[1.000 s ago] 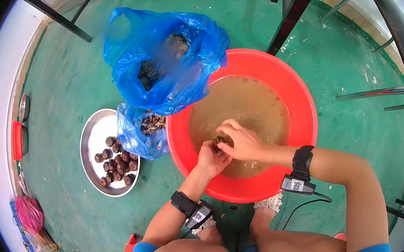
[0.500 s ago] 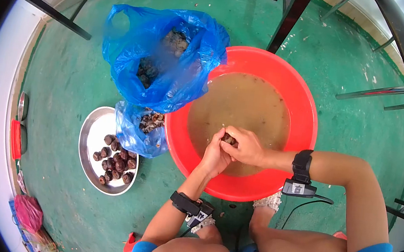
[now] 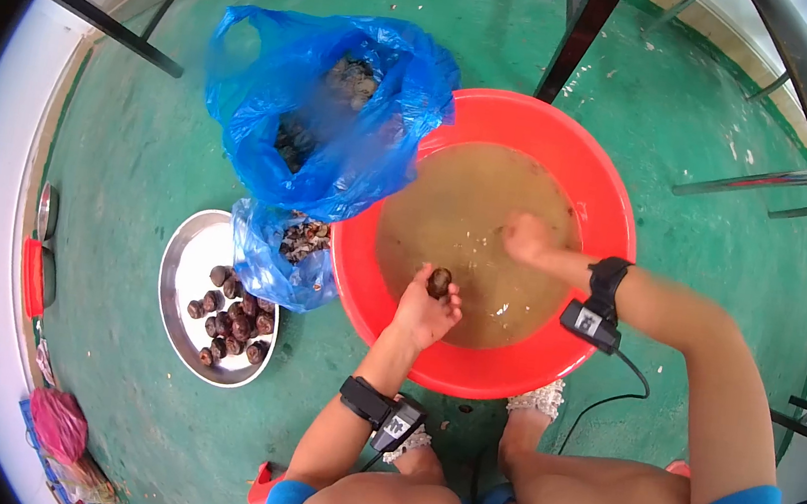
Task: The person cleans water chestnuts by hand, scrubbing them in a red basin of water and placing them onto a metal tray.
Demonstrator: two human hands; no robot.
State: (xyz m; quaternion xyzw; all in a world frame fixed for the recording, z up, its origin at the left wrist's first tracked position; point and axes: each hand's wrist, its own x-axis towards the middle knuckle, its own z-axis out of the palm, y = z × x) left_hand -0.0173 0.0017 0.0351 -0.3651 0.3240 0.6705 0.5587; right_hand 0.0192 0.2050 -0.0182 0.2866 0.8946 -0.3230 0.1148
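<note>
A dark brown round piece (image 3: pixel 439 282) rests in my left hand (image 3: pixel 427 311), held by the curled fingers above the near left part of the murky water (image 3: pixel 475 200). My right hand (image 3: pixel 529 238) is over the water at the right, blurred, with its fingertips at or just under the surface; whether it holds anything is hidden. The water fills a large red basin (image 3: pixel 613 227). Left of the basin, several similar dark round pieces (image 3: pixel 241 327) lie in a round metal tray (image 3: pixel 175 320).
A blue plastic bag (image 3: pixel 237 131) with dark and pale contents overlaps the basin's upper left rim. A smaller blue bag (image 3: pixel 265 270) with brown scraps overlaps the tray. A dark table leg (image 3: pixel 582 42) rises behind the basin; a chair (image 3: pixel 806 90) is at the upper right.
My hands have parted. The right hand has moved up and right to the water, while the left stays near the basin's near side with the dark piece now in view.
</note>
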